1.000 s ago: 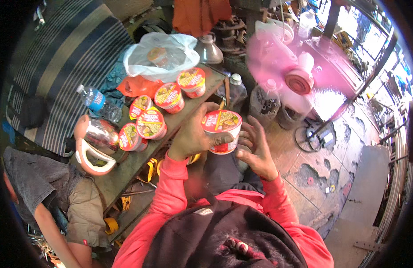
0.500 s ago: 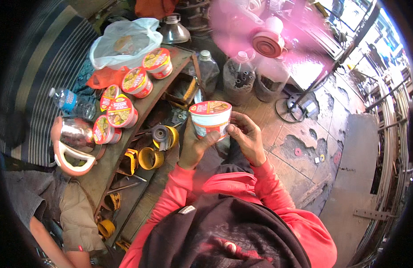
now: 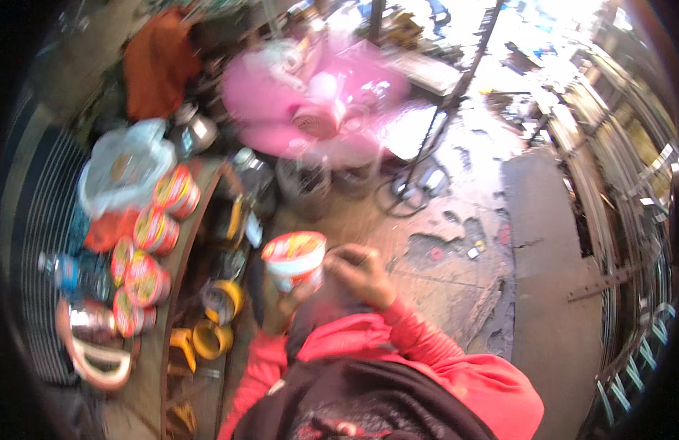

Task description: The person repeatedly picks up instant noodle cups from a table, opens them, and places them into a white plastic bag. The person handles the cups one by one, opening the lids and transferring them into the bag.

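Around the lower left side of a white instant noodle cup [image 3: 294, 262] with a red and yellow lid, my left hand [image 3: 282, 306] is closed, keeping the cup upright in front of my body. My right hand [image 3: 360, 274] is beside the cup's right side, its fingers bent and drawn together toward the thumb. Motion blur hides whether anything thin is pinched there. Several similar noodle cups [image 3: 147, 280] stand on the wooden bench to the left.
A clear plastic bag [image 3: 126, 165], a water bottle [image 3: 74, 275] and a kettle [image 3: 96, 330] share the bench [image 3: 150, 367]. Yellow rings [image 3: 212, 339] sit below its edge. Ahead stands a pink fan [image 3: 317, 103]. Metal rods [image 3: 611, 169] line the right side; the floor [image 3: 427, 282] is broken.
The view has swung right, so the bench and fan appear farther left and the picture is blurred. My right fingers have come slightly away from the cup; my left hand still holds it.
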`<state>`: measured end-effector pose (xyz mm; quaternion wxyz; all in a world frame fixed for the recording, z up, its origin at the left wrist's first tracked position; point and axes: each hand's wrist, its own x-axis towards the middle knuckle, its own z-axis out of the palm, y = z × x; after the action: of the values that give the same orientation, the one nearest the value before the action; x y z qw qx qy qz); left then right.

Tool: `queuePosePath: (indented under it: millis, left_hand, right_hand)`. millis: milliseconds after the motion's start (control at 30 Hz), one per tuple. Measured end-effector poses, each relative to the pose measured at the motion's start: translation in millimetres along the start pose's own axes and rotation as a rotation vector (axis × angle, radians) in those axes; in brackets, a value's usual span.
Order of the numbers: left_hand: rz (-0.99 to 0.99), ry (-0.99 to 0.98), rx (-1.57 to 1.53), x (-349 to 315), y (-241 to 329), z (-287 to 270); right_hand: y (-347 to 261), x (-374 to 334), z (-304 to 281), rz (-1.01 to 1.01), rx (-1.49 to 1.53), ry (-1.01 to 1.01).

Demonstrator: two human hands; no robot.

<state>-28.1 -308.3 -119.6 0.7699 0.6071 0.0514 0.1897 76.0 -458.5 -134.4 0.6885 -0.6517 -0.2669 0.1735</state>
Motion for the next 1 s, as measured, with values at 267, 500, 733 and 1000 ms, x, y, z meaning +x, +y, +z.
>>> queuePosePath:
  millis: [267,500,733,1000]
  left_hand:
    - [-0.009,-0.065,0.050,2,-11,-2]
    - [-0.009,0.010,0.077,6,-19,4]
    - [-0.041,0.027,0.076,4,-25,4]
    - [-0.073,-0.001,0.076,8,-26,0]
  right_hand:
    - [8,-7,-4,-0.007,-0.117,0.036]
    - [7,-14,-1,-0.042,0.194,0.074]
    - [10,-12,-10,0.105,0.090,0.006]
    - [18,-6,-13,0.157,0.150,-0.090]
